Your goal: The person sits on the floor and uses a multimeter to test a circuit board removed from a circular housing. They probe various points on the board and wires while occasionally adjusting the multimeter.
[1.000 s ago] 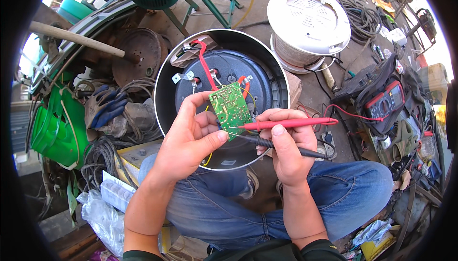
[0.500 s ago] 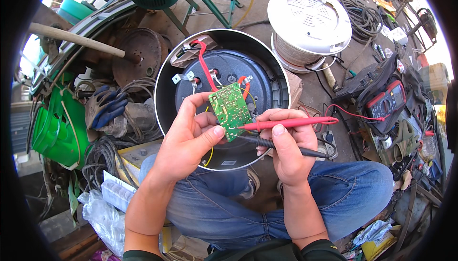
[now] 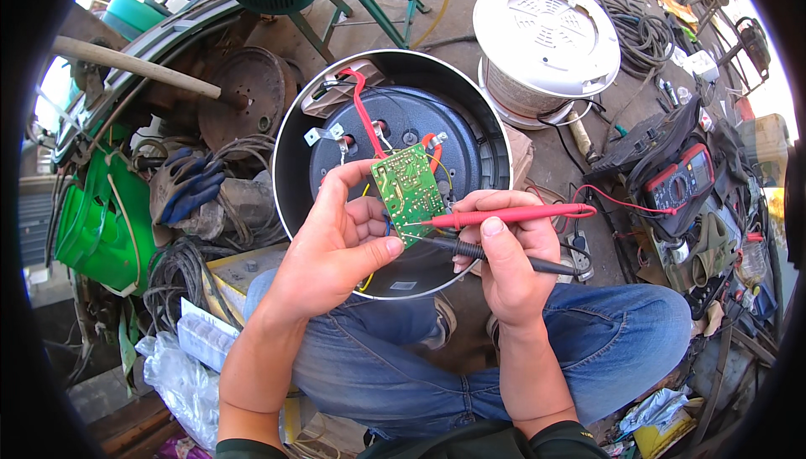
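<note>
My left hand (image 3: 336,245) is closed on the left edge of a green circuit board (image 3: 407,186), solder side up. In my right hand (image 3: 508,249) are two multimeter probes, a red probe (image 3: 495,215) above a black probe (image 3: 504,259). Their tips meet or hover just over the board's lower part; actual contact is too small to tell. The board is held above an upturned round cooker housing (image 3: 280,182) with a dark domed pot base (image 3: 395,115) inside. A thick red wire (image 3: 359,111) runs from the housing to the board.
At right lies a red and black multimeter (image 3: 682,180) by an open tool bag. A white perforated round appliance part (image 3: 546,35) stands beyond the housing. Green bucket (image 3: 105,216), work gloves (image 3: 189,182) and coiled cable (image 3: 180,279) crowd the left. A green stool (image 3: 369,6) stands ahead.
The board has tilted and shifted very slightly to the right, and my left thumb with it. Both probes remain near the same lower part of the board.
</note>
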Demonstrator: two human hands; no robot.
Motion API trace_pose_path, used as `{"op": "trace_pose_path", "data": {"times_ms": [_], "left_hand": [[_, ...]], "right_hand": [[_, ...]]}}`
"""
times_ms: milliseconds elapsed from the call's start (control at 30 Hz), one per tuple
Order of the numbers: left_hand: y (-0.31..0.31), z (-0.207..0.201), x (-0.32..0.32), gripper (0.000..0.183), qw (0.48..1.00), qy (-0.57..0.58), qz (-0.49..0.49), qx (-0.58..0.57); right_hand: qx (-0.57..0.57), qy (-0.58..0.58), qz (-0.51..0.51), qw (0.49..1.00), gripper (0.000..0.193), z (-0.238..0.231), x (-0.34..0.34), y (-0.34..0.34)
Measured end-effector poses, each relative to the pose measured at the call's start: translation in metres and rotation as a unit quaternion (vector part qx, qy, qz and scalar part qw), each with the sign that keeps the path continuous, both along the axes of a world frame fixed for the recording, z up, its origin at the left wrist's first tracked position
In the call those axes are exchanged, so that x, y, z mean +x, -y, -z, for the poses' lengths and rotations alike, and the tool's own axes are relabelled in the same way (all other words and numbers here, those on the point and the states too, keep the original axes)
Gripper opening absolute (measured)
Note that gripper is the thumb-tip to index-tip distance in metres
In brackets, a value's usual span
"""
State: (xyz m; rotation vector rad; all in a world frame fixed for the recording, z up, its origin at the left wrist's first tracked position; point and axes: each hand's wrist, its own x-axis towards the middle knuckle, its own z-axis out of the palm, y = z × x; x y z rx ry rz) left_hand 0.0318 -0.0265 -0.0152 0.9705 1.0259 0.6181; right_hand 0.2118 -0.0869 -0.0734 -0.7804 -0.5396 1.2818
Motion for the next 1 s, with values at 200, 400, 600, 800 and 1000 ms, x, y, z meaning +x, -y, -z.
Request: {"op": "trace_pose_path", "data": {"times_ms": [200,400,600,800,1000], "left_hand": [[0.0008,-0.0008,0.0025,0.07,1.0,0.008,-0.008,0.0],[-0.0008,0.0,-0.0004,0.071,1.0,-0.007,0.001,-0.004],[-0.0003,0.0012,-0.0002,0.071,1.0,-0.004,-0.009,-0.009],[-0.0005,0.0,0.0001,0.072,1.0,-0.011,-0.009,-0.009],[-0.0011,0.0004,0.0002,0.073,1.0,-0.015,-0.01,-0.011]], "right_hand": [[-0.016,-0.009,-0.003,1.0,0.02,-0.0009,-0.0005,0.0003],[-0.019,0.002,-0.007,1.0,0.02,-0.0028,0.0012,0.0006],[-0.016,0.002,-0.007,1.0,0.021,-0.0027,0.0009,0.0004],[-0.021,0.001,-0.012,1.0,0.021,-0.0031,0.0013,0.001],[-0.03,0.008,-0.019,0.999,0.022,-0.0039,0.0027,0.0007]]}}
